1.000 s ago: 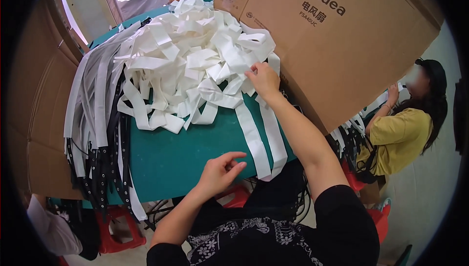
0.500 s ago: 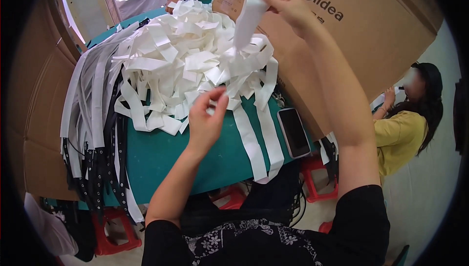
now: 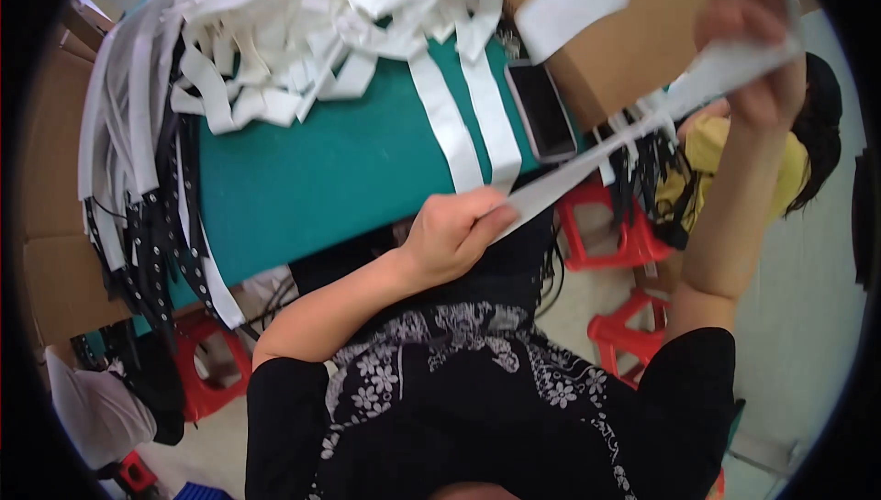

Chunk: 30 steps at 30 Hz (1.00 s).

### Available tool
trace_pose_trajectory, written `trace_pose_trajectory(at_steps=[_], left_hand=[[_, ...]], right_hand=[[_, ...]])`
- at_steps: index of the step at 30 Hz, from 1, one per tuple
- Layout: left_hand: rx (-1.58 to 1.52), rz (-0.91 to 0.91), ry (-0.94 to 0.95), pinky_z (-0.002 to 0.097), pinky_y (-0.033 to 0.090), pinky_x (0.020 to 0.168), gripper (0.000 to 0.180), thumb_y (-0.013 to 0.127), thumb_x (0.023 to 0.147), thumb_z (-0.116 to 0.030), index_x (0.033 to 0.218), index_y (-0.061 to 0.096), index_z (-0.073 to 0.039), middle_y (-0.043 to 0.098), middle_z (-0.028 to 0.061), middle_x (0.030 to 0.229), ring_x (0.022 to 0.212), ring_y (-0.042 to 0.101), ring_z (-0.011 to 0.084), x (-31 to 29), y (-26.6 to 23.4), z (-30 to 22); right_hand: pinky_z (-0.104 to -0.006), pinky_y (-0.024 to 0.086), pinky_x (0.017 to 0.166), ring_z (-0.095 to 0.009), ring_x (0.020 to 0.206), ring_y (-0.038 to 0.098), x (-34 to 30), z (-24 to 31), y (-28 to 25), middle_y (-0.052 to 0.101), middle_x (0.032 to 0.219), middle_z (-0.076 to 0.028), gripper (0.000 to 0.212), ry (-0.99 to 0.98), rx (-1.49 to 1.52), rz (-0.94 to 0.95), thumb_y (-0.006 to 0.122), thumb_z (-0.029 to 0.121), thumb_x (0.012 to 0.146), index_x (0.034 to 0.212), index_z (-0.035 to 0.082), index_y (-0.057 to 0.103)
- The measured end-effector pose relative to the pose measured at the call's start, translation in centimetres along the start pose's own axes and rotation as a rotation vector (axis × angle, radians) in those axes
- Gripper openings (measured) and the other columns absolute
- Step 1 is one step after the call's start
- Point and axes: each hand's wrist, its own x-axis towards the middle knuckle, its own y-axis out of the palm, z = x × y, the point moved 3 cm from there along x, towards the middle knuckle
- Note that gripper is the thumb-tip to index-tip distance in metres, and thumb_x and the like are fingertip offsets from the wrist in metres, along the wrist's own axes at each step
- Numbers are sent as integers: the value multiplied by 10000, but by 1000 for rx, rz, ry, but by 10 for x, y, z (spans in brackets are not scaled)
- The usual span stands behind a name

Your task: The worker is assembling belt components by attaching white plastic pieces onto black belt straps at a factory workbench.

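The left hand (image 3: 454, 236) pinches one end of a white fabric strip (image 3: 596, 165) between thumb and fingers; the right hand (image 3: 757, 60), raised, is closed on its farther part, though blur hides the exact finger placement. Half a second ago only the right hand clearly gripped it, above the tangled strip pile (image 3: 321, 23); now it stretches between both, separated from the pile. Beyond lie the green table (image 3: 294, 179), a phone (image 3: 541, 115) and a cardboard box (image 3: 642, 23).
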Motion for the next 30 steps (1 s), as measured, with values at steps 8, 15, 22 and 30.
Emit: trace_pose_trajectory(at_steps=[8,15,22,30], left_hand=[[847,288,60,415,477,832,488,694,752,-240,1170,547,-36,577,178,1029,992,568,335,-109,16,142],[-565,175,-537,299,467,886,361,637,866,-211,1163,592,-11,637,78,1095,1015,584,140,-57,-16,57],[-452,-184,-379,236,452,595,329,446,985,-308,1129,528,-23,545,12,743,619,498,81,-41,-87,30],[-257,-319,-310,234,449,589,275,428,995,-319,1014,485,-51,540,38,790,615,494,100,-45,-96,39]], right_hand=[[-288,497,807,-121,904,618,-141,-207,-49,666,927,-33,131,224,-703,-426,645,60,854,982,32,651],[-414,447,866,-283,989,592,-142,-347,-25,641,1045,-83,181,257,-911,-40,671,133,765,944,120,690],[-367,472,767,-308,906,594,-154,-411,-57,635,915,-139,166,284,-1387,-331,698,164,769,892,59,662],[-407,497,639,-300,731,638,-130,-454,0,657,780,-100,234,332,-1379,64,676,318,783,896,113,683]])
